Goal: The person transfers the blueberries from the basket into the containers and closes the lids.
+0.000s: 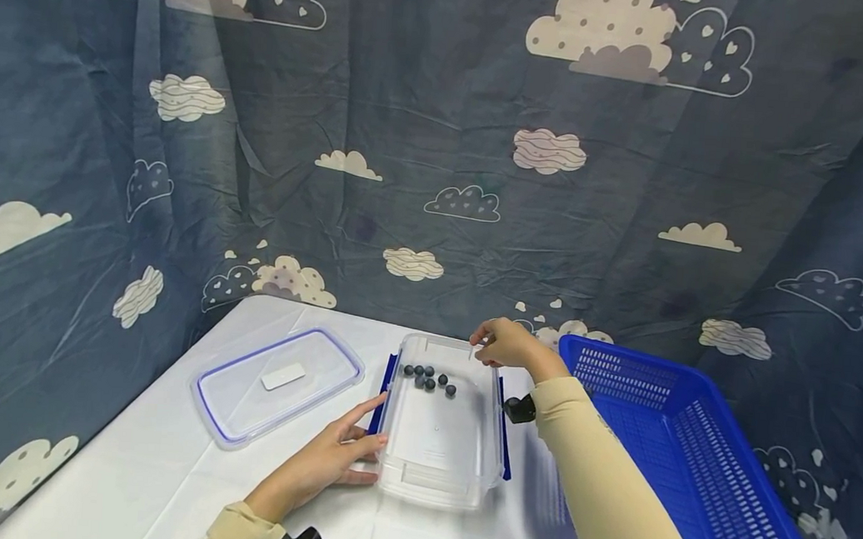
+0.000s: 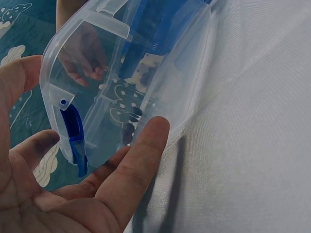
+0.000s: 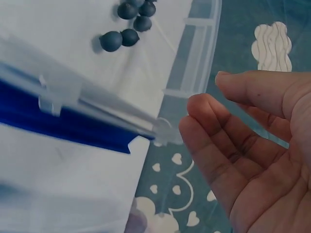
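A clear plastic food container (image 1: 438, 433) with blue side latches (image 1: 505, 442) stands on the table. Several blueberries (image 1: 430, 383) lie inside it towards the far end. My left hand (image 1: 328, 458) rests against the container's left wall with its fingers spread; in the left wrist view, a fingertip (image 2: 156, 128) shows close to the wall and a latch (image 2: 75, 138) hangs beside the fingers. Over the far right corner is my right hand (image 1: 507, 344). The right wrist view shows its thumb (image 3: 252, 90) and fingers (image 3: 214, 155) apart, with nothing between them.
Left of the container, a clear lid (image 1: 279, 409) with a blue seal lies flat, a small white rectangular piece (image 1: 284, 376) in its middle. To the right sits a large blue plastic basket (image 1: 684, 521). A cloud-patterned curtain (image 1: 441, 136) hangs behind the white table (image 1: 133, 457).
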`<state>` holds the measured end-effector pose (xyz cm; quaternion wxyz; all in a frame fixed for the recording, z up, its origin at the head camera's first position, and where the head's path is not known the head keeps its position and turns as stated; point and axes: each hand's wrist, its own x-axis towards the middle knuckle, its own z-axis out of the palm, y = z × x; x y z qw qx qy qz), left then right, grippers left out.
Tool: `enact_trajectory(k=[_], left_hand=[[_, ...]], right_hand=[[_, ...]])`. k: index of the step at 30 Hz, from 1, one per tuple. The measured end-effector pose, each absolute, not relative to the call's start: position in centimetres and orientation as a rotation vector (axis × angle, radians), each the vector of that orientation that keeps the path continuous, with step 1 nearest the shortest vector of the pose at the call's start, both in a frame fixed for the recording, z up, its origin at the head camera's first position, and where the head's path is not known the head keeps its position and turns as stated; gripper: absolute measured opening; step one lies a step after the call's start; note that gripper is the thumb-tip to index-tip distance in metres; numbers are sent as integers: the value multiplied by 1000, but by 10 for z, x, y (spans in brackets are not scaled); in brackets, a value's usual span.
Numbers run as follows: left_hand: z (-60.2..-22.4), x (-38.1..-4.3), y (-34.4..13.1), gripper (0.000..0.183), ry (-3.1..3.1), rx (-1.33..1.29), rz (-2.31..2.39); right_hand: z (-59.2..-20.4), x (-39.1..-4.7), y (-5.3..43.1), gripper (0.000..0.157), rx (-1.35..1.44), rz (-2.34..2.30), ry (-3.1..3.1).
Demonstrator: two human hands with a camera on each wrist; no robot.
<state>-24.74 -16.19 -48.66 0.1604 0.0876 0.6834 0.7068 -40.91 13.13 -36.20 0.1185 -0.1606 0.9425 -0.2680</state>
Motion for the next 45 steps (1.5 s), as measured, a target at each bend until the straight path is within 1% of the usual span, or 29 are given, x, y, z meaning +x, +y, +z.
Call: enact_trajectory(k=[4,14,20,26,34,45], left_hand=[[-487,-247,-163,77,1956,248,2015],[-489,-246,-164,77,1948,239,2023],[-489,-246,-165,76,1948,240,2023],[-489,-246,-167,75,1947,238,2023],[-487,-245,-169,77,1948,235,2020],[-488,-246,-170,74,1938,228,2029]], right_hand=[[-359,-411,138,28,-458,-793,2760],[-352,-413,160,27,-535,-814,2798],[-350,-414,180,31,-512,-846,2814],[-351,-417,201,29,-500,-917,2799],[-350,-418,227,34,-398,-880,2847],[-369,-421,273,30,-363,-919,2929]])
